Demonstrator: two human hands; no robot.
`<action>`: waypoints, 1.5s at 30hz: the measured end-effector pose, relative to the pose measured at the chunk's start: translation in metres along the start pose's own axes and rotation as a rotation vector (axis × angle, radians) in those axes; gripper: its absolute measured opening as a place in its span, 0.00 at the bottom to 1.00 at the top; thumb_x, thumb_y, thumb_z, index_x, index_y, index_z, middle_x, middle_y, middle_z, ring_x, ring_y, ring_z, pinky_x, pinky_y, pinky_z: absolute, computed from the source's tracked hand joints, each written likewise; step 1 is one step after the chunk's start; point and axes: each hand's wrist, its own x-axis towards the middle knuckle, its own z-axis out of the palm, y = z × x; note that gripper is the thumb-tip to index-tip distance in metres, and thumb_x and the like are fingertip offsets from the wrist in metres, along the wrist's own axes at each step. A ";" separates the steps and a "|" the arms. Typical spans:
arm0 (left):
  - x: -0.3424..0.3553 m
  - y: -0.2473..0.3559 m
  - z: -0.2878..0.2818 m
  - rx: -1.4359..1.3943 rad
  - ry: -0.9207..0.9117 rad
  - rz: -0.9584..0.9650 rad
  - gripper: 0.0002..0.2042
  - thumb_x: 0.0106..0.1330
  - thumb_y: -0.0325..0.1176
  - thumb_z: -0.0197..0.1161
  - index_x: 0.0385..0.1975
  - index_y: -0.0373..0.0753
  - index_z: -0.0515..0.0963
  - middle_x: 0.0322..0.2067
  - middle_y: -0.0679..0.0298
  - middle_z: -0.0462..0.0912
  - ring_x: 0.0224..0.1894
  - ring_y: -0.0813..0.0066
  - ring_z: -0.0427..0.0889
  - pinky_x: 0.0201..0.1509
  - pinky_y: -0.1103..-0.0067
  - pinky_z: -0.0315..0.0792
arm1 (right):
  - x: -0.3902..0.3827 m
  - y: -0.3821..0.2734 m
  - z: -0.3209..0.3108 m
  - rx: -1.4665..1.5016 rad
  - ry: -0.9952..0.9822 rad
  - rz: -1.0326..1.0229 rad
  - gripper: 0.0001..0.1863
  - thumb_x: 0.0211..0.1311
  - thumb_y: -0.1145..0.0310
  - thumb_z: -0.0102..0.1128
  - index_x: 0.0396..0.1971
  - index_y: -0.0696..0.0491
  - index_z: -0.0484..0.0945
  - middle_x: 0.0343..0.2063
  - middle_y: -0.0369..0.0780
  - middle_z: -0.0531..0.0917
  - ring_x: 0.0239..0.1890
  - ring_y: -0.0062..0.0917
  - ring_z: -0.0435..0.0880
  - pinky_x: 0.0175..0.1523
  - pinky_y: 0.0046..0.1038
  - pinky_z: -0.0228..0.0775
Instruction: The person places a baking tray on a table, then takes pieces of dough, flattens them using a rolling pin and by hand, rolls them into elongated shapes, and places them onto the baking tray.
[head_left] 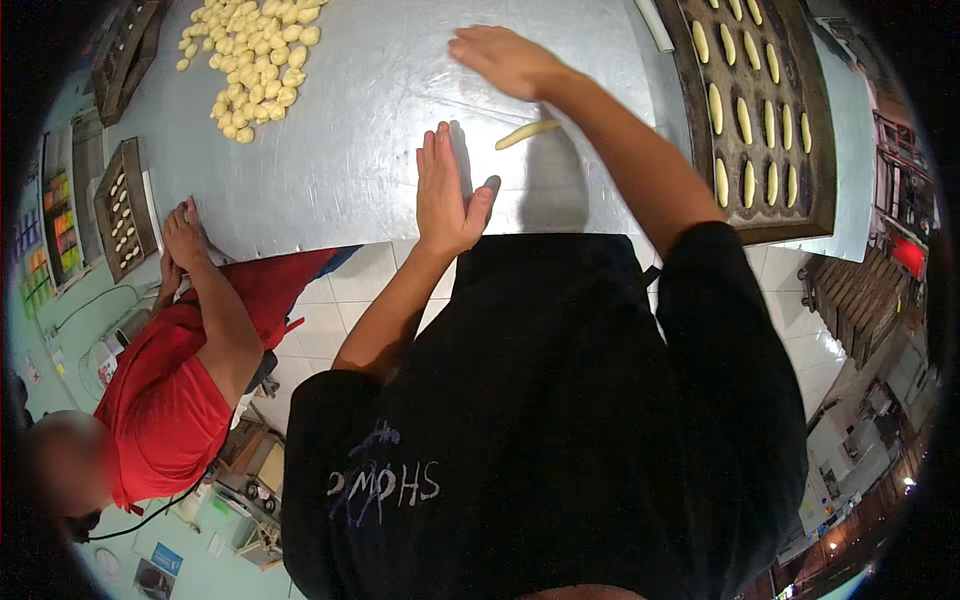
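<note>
My left hand (450, 195) is raised on edge near the table's front side, its fingers stretched away from me and the thumb apart, holding nothing that shows. Farther off, my right hand (507, 62) reaches flat and palm down toward the left with fingers extended; whether anything lies under its palm is hidden. Between the two hands a thin rolled dough stick (527, 134) rests on the shiny metal tabletop (340, 170), touched by neither. A heap of small pale dough balls (262, 60) sits at the far left of the table.
At the right edge stands a dark baking tray (756, 130) with rows of dough sticks, beside a pale rod (654, 25). A co-worker in red (175, 400) stands at the left, hands at the table edge, near a smaller tray (126, 210) with dough pieces.
</note>
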 end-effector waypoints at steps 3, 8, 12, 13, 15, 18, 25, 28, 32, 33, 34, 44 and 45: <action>0.004 0.004 0.005 0.010 0.029 -0.004 0.40 0.65 0.46 0.54 0.66 0.20 0.47 0.66 0.36 0.56 0.68 0.30 0.51 0.70 0.49 0.42 | -0.053 0.019 -0.034 0.132 -0.112 -0.032 0.30 0.62 0.51 0.58 0.59 0.54 0.72 0.57 0.47 0.75 0.62 0.43 0.70 0.67 0.38 0.58; 0.017 0.023 0.023 0.097 0.026 -0.030 0.40 0.62 0.41 0.59 0.66 0.22 0.49 0.66 0.37 0.56 0.68 0.32 0.51 0.71 0.53 0.43 | -0.112 0.040 -0.034 -0.133 0.063 -0.325 0.09 0.47 0.64 0.66 0.30 0.47 0.81 0.29 0.33 0.77 0.38 0.27 0.78 0.45 0.32 0.67; 0.028 0.045 0.040 0.214 -0.017 -0.054 0.36 0.63 0.37 0.55 0.66 0.23 0.50 0.66 0.37 0.56 0.68 0.34 0.51 0.72 0.55 0.44 | -0.109 0.047 -0.098 -0.313 0.023 -0.333 0.05 0.56 0.64 0.56 0.26 0.44 0.81 0.29 0.32 0.81 0.39 0.25 0.81 0.46 0.31 0.68; 0.030 0.053 0.045 0.247 -0.042 -0.082 0.35 0.63 0.35 0.52 0.67 0.24 0.49 0.66 0.37 0.55 0.69 0.36 0.51 0.72 0.57 0.44 | -0.113 0.058 -0.126 -0.388 0.128 -0.355 0.05 0.57 0.65 0.55 0.27 0.44 0.80 0.28 0.32 0.81 0.37 0.26 0.81 0.44 0.32 0.68; 0.032 0.067 0.053 0.273 -0.041 -0.116 0.34 0.64 0.35 0.52 0.67 0.24 0.51 0.66 0.38 0.56 0.69 0.37 0.52 0.72 0.57 0.44 | -0.128 0.091 -0.206 -0.237 0.458 -0.349 0.07 0.58 0.64 0.58 0.34 0.45 0.82 0.28 0.36 0.82 0.35 0.29 0.82 0.42 0.34 0.69; 0.043 0.076 0.059 0.355 -0.050 -0.138 0.33 0.64 0.36 0.53 0.67 0.26 0.53 0.65 0.40 0.59 0.68 0.40 0.55 0.72 0.57 0.45 | -0.179 0.150 -0.313 -0.068 0.910 0.169 0.14 0.56 0.59 0.67 0.37 0.52 0.81 0.32 0.44 0.83 0.34 0.38 0.81 0.38 0.35 0.72; 0.046 0.086 0.076 0.465 -0.095 -0.144 0.32 0.64 0.41 0.57 0.64 0.28 0.60 0.65 0.43 0.62 0.68 0.44 0.58 0.71 0.56 0.46 | -0.303 0.400 -0.251 -0.458 0.513 0.679 0.18 0.58 0.56 0.62 0.45 0.49 0.81 0.39 0.47 0.82 0.44 0.45 0.80 0.48 0.43 0.73; 0.054 0.090 0.079 0.479 -0.078 -0.145 0.32 0.62 0.41 0.58 0.63 0.29 0.62 0.65 0.43 0.62 0.68 0.43 0.58 0.71 0.56 0.46 | -0.292 0.390 -0.254 -0.193 0.719 0.764 0.17 0.58 0.58 0.62 0.45 0.50 0.81 0.38 0.46 0.81 0.45 0.44 0.79 0.50 0.42 0.71; 0.071 0.086 0.071 0.509 -0.018 -0.006 0.28 0.59 0.38 0.62 0.58 0.30 0.69 0.60 0.43 0.68 0.62 0.45 0.65 0.66 0.58 0.54 | -0.219 0.328 -0.264 -0.187 0.828 0.486 0.14 0.59 0.61 0.61 0.43 0.50 0.81 0.39 0.45 0.81 0.46 0.42 0.78 0.50 0.41 0.71; 0.079 0.085 0.067 0.529 -0.009 -0.017 0.28 0.59 0.38 0.62 0.58 0.30 0.69 0.60 0.43 0.68 0.62 0.45 0.65 0.66 0.58 0.54 | -0.197 0.291 -0.258 -0.057 0.840 0.344 0.14 0.60 0.62 0.60 0.43 0.51 0.81 0.40 0.45 0.81 0.46 0.42 0.78 0.51 0.40 0.71; 0.088 0.084 0.067 0.493 -0.006 -0.011 0.26 0.58 0.36 0.63 0.56 0.32 0.71 0.57 0.45 0.70 0.59 0.46 0.68 0.64 0.59 0.57 | -0.175 0.252 -0.244 0.153 0.753 0.247 0.14 0.59 0.63 0.60 0.44 0.52 0.80 0.40 0.46 0.81 0.46 0.41 0.78 0.53 0.39 0.70; 0.320 -0.037 0.029 0.351 0.263 0.082 0.11 0.60 0.35 0.62 0.40 0.40 0.81 0.35 0.58 0.80 0.41 0.56 0.78 0.46 0.66 0.70 | -0.060 0.129 -0.109 -0.222 0.310 0.479 0.27 0.60 0.78 0.47 0.62 0.49 0.65 0.55 0.52 0.68 0.54 0.48 0.72 0.53 0.40 0.72; 0.341 -0.055 0.019 0.375 0.323 0.007 0.11 0.61 0.35 0.61 0.41 0.41 0.81 0.34 0.59 0.80 0.41 0.56 0.78 0.46 0.65 0.70 | -0.069 0.119 -0.103 -0.196 0.276 0.452 0.28 0.60 0.79 0.46 0.62 0.49 0.64 0.54 0.51 0.69 0.53 0.47 0.73 0.53 0.41 0.72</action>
